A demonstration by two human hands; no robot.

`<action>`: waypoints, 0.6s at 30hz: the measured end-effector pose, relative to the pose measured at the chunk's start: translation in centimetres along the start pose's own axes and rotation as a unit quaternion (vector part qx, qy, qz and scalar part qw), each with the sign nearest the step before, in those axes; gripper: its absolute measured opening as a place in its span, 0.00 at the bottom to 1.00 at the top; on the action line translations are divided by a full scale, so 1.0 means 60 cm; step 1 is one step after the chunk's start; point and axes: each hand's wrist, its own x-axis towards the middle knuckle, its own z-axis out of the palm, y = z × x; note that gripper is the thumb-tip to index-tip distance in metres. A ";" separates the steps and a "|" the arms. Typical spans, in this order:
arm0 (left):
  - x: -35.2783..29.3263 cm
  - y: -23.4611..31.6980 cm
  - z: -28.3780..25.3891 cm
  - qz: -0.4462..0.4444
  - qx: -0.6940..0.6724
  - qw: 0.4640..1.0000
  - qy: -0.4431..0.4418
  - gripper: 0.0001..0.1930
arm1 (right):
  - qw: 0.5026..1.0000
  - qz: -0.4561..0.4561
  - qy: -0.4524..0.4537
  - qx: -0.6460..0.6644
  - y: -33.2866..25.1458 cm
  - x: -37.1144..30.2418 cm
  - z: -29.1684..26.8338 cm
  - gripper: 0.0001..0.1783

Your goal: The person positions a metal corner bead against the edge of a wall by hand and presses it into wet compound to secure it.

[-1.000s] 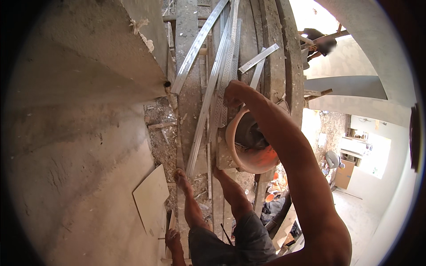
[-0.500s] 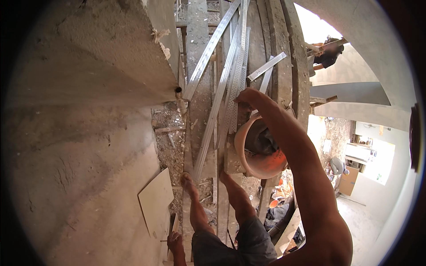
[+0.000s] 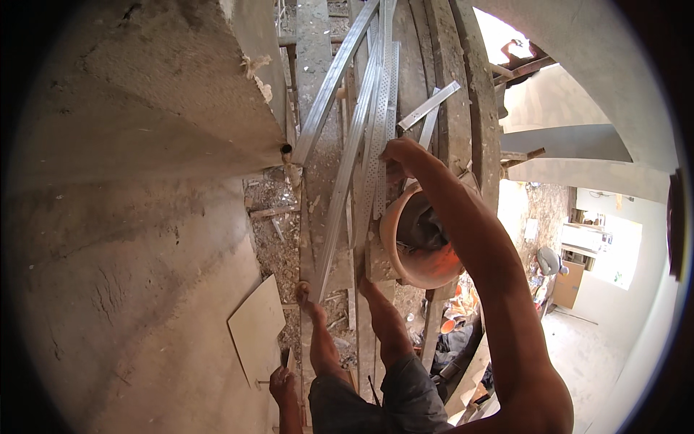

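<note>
A rough grey plastered wall (image 3: 123, 239) fills the left of the frame, with one flat beige tile (image 3: 256, 329) lying at its foot, lower centre-left. Just right of the tile, at the bottom edge, the left hand (image 3: 282, 383) hangs low; I cannot tell whether it grips anything. Bare legs stand on weathered grey wooden planks (image 3: 318, 87), a foot (image 3: 307, 293) at the lower end of one long silver metal channel strip (image 3: 336, 108). At upper centre the right hand (image 3: 401, 153) is clenched on a perforated silver metal corner strip (image 3: 383, 137), one of roughly four or five loose strips bundled there. Below the forearm sits one round orange clay-coloured basin (image 3: 419, 249). To the right the floor (image 3: 578, 347) lies far below. My worry: a loose strip or the basin could slide off the planks and drop, or bare feet could slip.
</note>
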 end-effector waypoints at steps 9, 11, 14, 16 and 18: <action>0.016 0.111 0.047 0.049 -0.060 0.996 -0.039 0.28 | 0.987 -0.138 0.014 0.079 -0.002 -0.060 0.046 0.10; 0.019 0.183 0.088 0.032 -0.122 0.990 -0.056 0.30 | 0.983 -0.131 0.023 0.130 0.004 -0.088 0.060 0.10; 0.048 0.276 0.152 0.008 -0.266 0.960 -0.090 0.33 | 0.985 -0.137 0.046 0.091 0.016 -0.115 0.056 0.11; 0.089 0.323 0.193 0.009 -0.358 0.927 -0.114 0.33 | 0.986 -0.136 0.088 0.028 0.008 -0.150 0.061 0.11; 0.120 0.347 0.236 -0.005 -0.423 0.895 -0.140 0.29 | 0.982 -0.145 0.101 0.067 0.026 -0.173 0.050 0.12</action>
